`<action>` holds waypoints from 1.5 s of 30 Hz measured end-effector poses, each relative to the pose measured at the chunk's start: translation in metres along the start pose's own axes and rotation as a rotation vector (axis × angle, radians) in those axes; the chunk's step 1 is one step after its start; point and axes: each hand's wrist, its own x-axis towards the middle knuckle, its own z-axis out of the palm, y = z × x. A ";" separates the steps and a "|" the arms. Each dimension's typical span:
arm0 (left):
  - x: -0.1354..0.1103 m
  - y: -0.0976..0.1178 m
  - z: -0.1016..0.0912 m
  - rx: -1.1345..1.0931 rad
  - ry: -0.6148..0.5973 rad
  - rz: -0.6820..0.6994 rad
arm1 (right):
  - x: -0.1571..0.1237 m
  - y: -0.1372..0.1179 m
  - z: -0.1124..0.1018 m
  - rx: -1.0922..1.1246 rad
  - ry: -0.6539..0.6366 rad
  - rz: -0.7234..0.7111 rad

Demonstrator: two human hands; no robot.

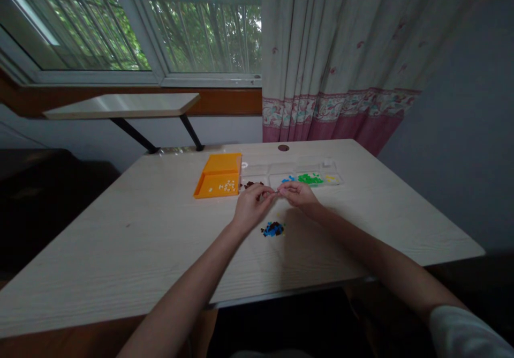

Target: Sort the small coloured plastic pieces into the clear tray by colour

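Note:
My left hand (252, 205) and my right hand (297, 193) meet fingertip to fingertip above the pale wooden table (132, 240), both pinched on something tiny that I cannot make out. Just below them lies a small heap of blue and dark beads (273, 229). Behind the hands sits a clear compartment tray (281, 168) with dark, blue, green and yellow beads sorted in its cells. To its left lies an orange tray (220, 182) holding several white beads.
A round cable hole (283, 147) sits near the table's far edge. A floral curtain (333, 52) hangs behind on the right, a window (132, 20) with a narrow shelf (120, 105) behind on the left. A dark piece of furniture (36, 197) stands left of the table.

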 end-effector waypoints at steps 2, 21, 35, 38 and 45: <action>0.000 0.002 -0.001 -0.004 -0.002 -0.006 | 0.001 0.001 0.000 -0.016 -0.021 -0.008; 0.004 0.007 -0.023 0.056 0.275 -0.024 | -0.011 -0.011 -0.018 -0.912 -0.476 -0.266; 0.007 -0.042 -0.019 0.334 0.225 -0.351 | -0.010 -0.004 -0.018 -0.898 -0.428 -0.317; 0.008 -0.041 -0.020 0.329 0.220 -0.364 | -0.009 -0.004 -0.016 -0.835 -0.349 -0.370; 0.007 -0.027 -0.007 0.011 -0.012 -0.214 | -0.005 0.000 -0.013 -0.683 -0.074 -0.477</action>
